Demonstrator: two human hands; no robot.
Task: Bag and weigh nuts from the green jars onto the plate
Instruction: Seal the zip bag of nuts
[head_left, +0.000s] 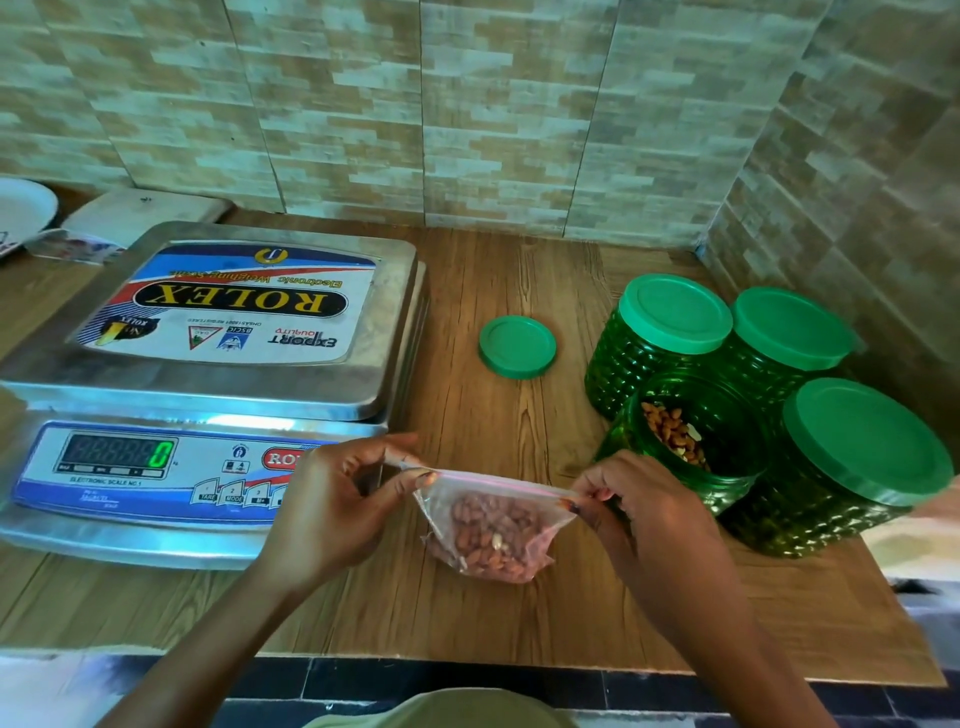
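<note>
The counter (519, 613) is showing a matt wood grain. The scale's platform (322, 384) is gleaming as brushed metal, scuffed near the rim, and is carrying a glossy printed sticker (228, 306). The bag (493, 525) is looking like thin clear plastic, crinkled and faintly shiny. The green jars (623, 364) are glinting as translucent plastic with knobbly walls. Their lids (675, 314) and the loose lid (517, 346) are looking smooth and satin. The wall tiles (467, 104) are showing a stone-like print.

The left hand (332, 512) and right hand (644, 514) run into bare forearms, with pale olive cloth (441, 709) between them at the near edge.
</note>
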